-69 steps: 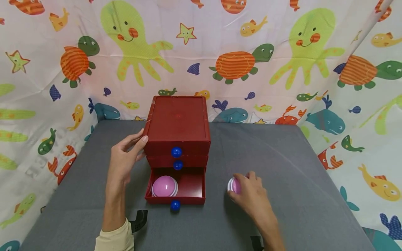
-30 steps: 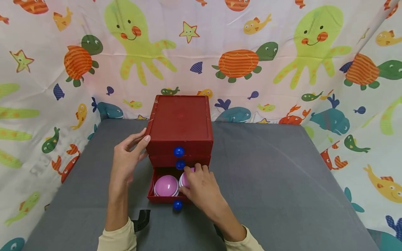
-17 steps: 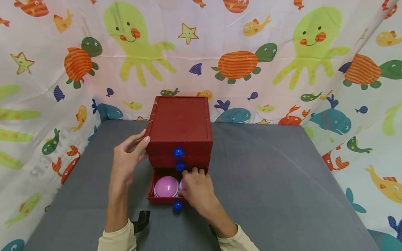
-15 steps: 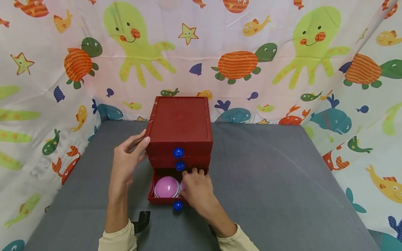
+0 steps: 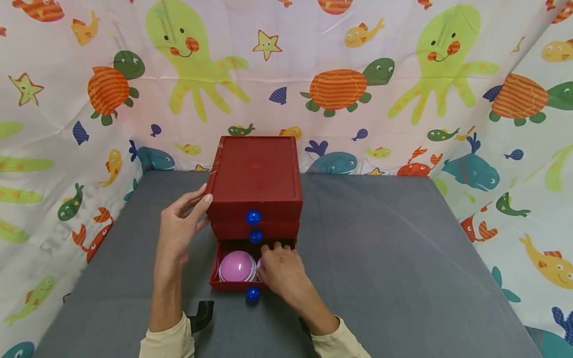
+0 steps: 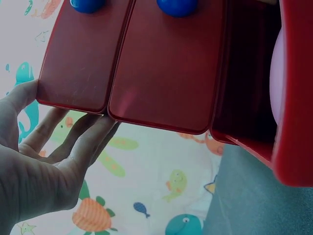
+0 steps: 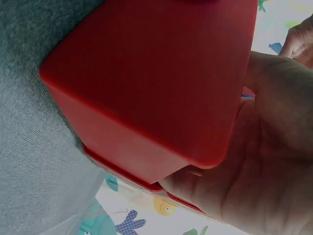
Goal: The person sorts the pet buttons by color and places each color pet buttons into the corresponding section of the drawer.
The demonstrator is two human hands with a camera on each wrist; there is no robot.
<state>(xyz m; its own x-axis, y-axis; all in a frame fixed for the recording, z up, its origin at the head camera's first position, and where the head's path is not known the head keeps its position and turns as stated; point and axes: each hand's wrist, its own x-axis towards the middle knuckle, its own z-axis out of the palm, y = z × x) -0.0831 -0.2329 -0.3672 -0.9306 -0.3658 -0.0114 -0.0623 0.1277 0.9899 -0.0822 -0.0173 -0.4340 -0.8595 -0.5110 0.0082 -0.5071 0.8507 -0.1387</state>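
A red cabinet of three drawers with blue knobs stands on the grey cloth, its bottom drawer pulled out. In the drawer's left half lies a round pink dome with a white rim. My right hand reaches into the right half, fingers bent over a second pink dome, mostly hidden beneath it. The right wrist view has the red drawer front covering the fingertips. Against the cabinet's left side rests my left hand, thumb at the top front edge and fingers extended along the wall.
Grey cloth covers the table around the cabinet. Behind and at both sides hangs a white curtain printed with sea animals. The lowest blue knob juts from the front of the drawer.
My right hand has carried the second pink dome from the cloth at the right leftward into the drawer, beside the first, and settled lower there. The left hand keeps its place.
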